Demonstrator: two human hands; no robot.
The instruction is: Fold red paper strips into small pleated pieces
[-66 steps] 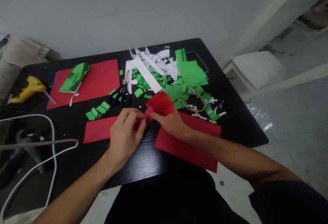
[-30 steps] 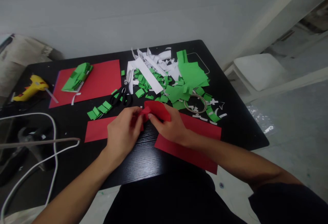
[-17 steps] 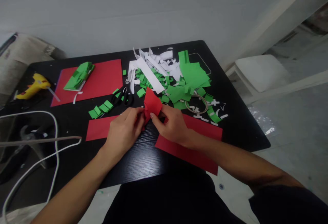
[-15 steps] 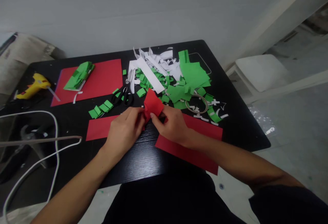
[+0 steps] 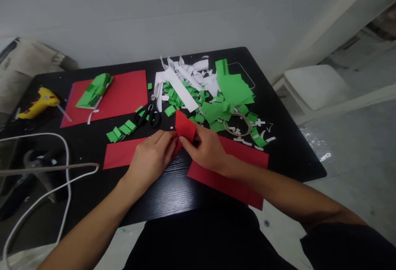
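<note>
A small piece of red paper (image 5: 185,126), bent and partly folded, is held above the black table's front half. My left hand (image 5: 154,151) pinches its lower left side, and my right hand (image 5: 208,146) grips its right side with the thumb in front. Fingers cover much of the paper's lower part. Flat on the table, one red paper strip (image 5: 119,154) reaches under my left hand. A larger red sheet (image 5: 244,158) lies beneath my right hand and wrist.
Black-handled scissors (image 5: 151,115) lie beyond my left hand, near folded green pieces (image 5: 121,131). Behind are white paper strips (image 5: 181,88), green scraps (image 5: 235,88) and a tape ring (image 5: 227,127). At left are a yellow glue gun (image 5: 43,103), pliers (image 5: 38,167) and a white cable (image 5: 68,179).
The red paper's upper part has turned and looks narrower, with its tip shifted slightly left and down. Both hands keep hold, and my left hand has moved a little toward the right one.
</note>
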